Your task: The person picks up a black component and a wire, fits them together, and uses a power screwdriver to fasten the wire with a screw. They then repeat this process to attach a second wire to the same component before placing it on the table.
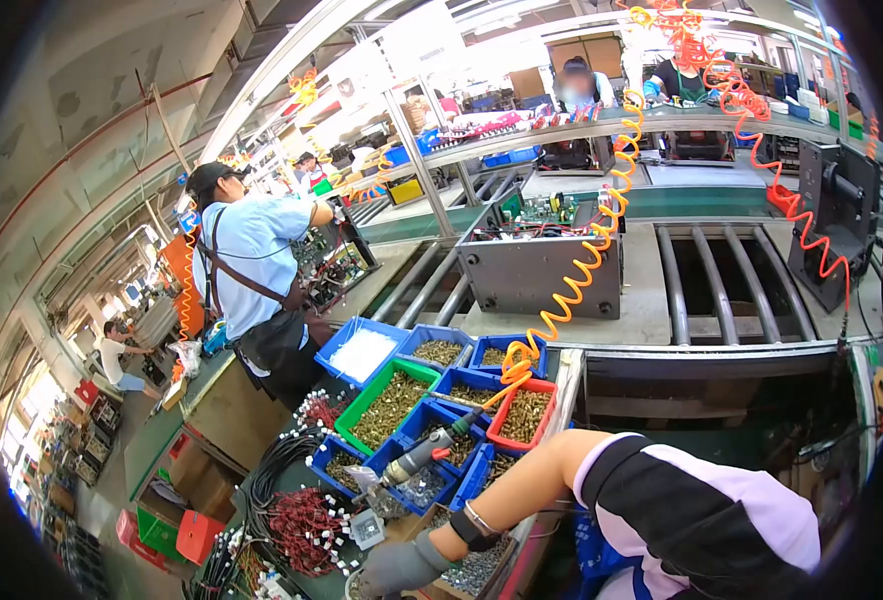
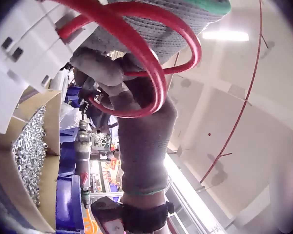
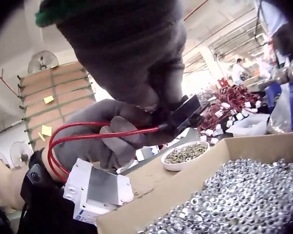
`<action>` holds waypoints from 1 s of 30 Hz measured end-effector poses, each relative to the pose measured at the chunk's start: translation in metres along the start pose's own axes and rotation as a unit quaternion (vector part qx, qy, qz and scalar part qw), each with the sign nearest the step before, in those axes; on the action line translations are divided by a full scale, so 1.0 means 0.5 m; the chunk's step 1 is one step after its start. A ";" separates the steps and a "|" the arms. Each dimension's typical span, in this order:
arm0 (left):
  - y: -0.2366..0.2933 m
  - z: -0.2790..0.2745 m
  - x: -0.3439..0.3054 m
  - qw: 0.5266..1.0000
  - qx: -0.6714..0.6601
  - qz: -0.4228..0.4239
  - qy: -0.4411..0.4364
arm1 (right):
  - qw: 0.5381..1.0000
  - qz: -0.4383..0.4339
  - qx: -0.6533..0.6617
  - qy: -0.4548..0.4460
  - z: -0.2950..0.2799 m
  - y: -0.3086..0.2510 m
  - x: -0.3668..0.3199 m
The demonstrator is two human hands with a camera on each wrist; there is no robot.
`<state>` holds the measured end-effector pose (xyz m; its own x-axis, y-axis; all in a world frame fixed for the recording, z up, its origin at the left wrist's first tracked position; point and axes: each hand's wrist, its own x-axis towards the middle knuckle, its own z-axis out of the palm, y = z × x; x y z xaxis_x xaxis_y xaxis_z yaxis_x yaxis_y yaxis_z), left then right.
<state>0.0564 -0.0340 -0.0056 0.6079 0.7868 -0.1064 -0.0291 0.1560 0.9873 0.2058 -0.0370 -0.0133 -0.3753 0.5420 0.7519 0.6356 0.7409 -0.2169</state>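
In the right wrist view, a gloved left hand [image 3: 83, 152] has its fingers curled round a looped red cable [image 3: 97, 136]. The gloved right hand [image 3: 127, 53] pinches the dark end by a black rectangular part [image 3: 188, 109]. Below the left hand is a white box [image 3: 78, 190], with the cable loops behind it. In the left wrist view, the left hand [image 2: 161, 39] is behind the red loops, facing the right hand [image 2: 146, 146]; the white box [image 2: 24, 44] is close to the camera. The head view shows the right hand [image 1: 401, 565] at the bottom edge, the left hidden.
A cardboard box of metal nuts [image 3: 161, 207] and a white dish [image 3: 185, 163] stand below the hands. Blue bins [image 1: 361, 350], a red bin [image 1: 521, 415], a power screwdriver [image 1: 416, 460] and red wire bundles [image 1: 306, 520] surround the work. Behind runs a roller conveyor [image 1: 721, 285].
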 end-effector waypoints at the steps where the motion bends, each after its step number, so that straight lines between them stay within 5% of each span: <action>1: -0.001 0.000 0.000 1.000 0.000 -0.002 -0.001 | 1.000 -0.005 0.002 -0.011 -0.006 -0.004 0.002; 6: -0.006 -0.004 0.001 1.000 -0.003 -0.005 -0.003 | 0.992 0.041 -0.050 -0.109 -0.042 -0.025 0.001; 9: -0.009 -0.008 0.002 1.000 -0.003 -0.007 -0.002 | 0.954 0.132 -0.189 -0.191 -0.030 -0.026 0.000; 12: -0.013 -0.012 0.003 1.000 -0.005 -0.008 -0.001 | 0.932 0.122 -0.236 -0.247 -0.011 -0.011 -0.004; 15: -0.018 -0.020 0.004 1.000 -0.006 -0.009 -0.002 | 0.946 0.168 -0.256 -0.106 0.000 -0.028 0.010; 30: -0.054 -0.057 0.010 0.999 -0.042 -0.007 -0.014 | 0.945 0.110 -0.259 -0.169 -0.024 -0.033 0.006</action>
<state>0.0376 -0.0173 -0.0360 0.6310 0.7671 -0.1158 -0.0855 0.2172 0.9724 0.2025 -0.0523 0.0000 -0.3338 0.8209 0.4633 0.9354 0.3493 0.0550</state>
